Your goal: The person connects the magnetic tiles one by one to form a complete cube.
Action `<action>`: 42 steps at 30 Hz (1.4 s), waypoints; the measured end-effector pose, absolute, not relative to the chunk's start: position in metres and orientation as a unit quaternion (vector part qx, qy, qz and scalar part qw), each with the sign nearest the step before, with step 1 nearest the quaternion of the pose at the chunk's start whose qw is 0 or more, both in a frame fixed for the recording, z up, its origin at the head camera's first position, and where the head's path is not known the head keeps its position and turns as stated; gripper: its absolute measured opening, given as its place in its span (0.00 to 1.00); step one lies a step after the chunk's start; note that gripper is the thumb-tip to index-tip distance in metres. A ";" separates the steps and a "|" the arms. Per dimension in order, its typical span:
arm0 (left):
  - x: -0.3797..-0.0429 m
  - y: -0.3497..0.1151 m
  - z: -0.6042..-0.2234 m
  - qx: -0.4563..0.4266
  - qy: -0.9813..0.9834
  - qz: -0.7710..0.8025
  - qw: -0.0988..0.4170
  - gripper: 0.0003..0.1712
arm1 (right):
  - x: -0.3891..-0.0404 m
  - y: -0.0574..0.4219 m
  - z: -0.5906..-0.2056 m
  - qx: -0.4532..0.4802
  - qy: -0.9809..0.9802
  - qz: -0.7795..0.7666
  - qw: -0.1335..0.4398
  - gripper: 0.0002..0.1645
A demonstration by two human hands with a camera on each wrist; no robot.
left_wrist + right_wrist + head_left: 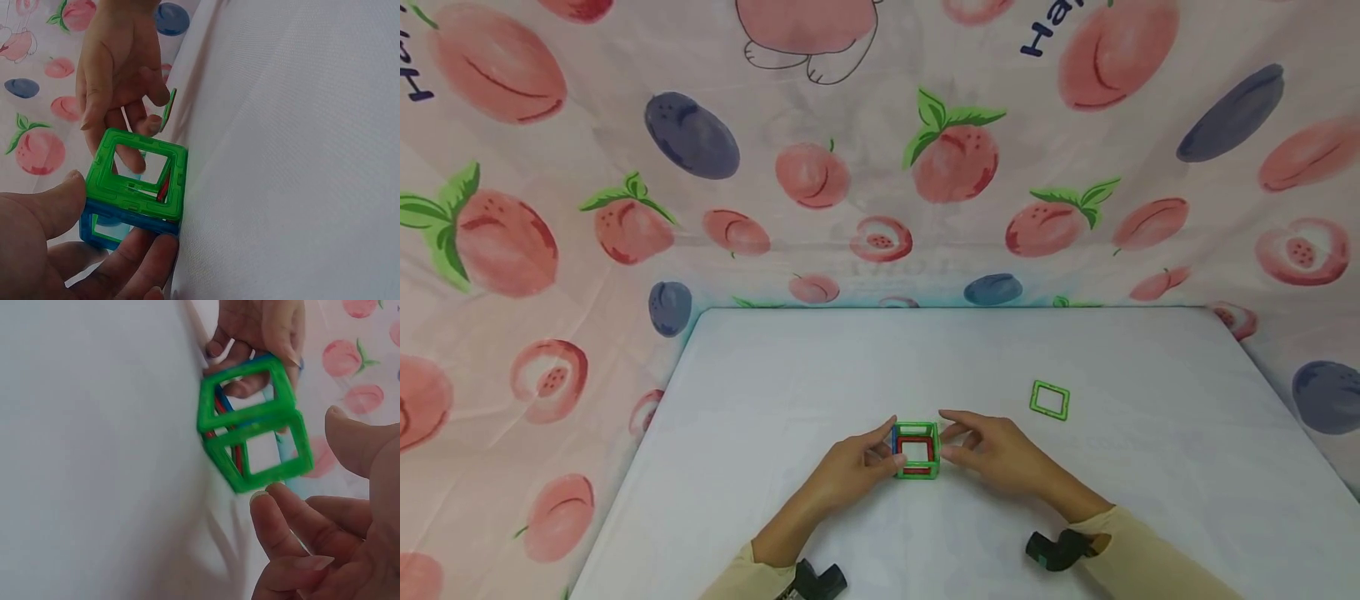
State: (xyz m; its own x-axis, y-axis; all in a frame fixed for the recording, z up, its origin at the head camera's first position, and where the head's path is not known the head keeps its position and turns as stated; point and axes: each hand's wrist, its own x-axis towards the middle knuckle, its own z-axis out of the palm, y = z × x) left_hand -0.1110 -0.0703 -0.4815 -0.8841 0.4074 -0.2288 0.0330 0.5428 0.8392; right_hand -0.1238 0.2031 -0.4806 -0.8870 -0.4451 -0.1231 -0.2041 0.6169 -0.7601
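Note:
My left hand [850, 468] holds a cube of magnetic tiles [928, 471] low over the white table. The cube's see-through square frames are green, blue and red. In the left wrist view the thumb [59, 209] lies along one side, the fingers [134, 259] under the blue tile [128, 217]. At the cube's right side is my right hand [1000, 454], its fingers spread and loosely bent, gripping nothing. The right wrist view has its fingertips [262, 501] right at the lower green frame [281, 472], slightly blurred.
A loose green square tile [1049, 400] lies on the white tabletop [820, 358], behind and right of the right hand. Peach-printed cloth [880, 192] hangs behind the table and at its sides. Each forearm wears a black camera mount, like the right one [1056, 550].

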 end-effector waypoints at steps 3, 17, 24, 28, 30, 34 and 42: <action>-0.111 -0.071 -0.481 0.126 0.854 0.461 0.206 0.39 | -0.128 0.213 -0.476 -0.155 0.891 -0.400 0.148 0.35; -0.112 -0.073 -0.485 0.136 0.853 0.458 0.211 0.40 | -0.156 0.300 -0.463 -0.007 0.945 -0.318 0.071 0.29; -0.112 -0.072 -0.486 0.133 0.851 0.462 0.213 0.39 | -0.164 0.335 -0.478 0.063 0.944 -0.311 0.093 0.37; -0.111 -0.072 -0.486 0.131 0.849 0.465 0.215 0.40 | -0.164 0.345 -0.485 0.076 0.945 -0.303 0.095 0.35; -0.111 -0.073 -0.486 0.129 0.848 0.466 0.216 0.40 | -0.164 0.347 -0.487 0.076 0.946 -0.300 0.094 0.33; -0.110 -0.073 -0.486 0.130 0.847 0.468 0.217 0.40 | -0.163 0.348 -0.490 0.068 0.948 -0.298 0.086 0.30; -0.109 -0.073 -0.485 0.133 0.852 0.459 0.213 0.39 | -0.164 0.347 -0.494 0.060 0.951 -0.295 0.067 0.28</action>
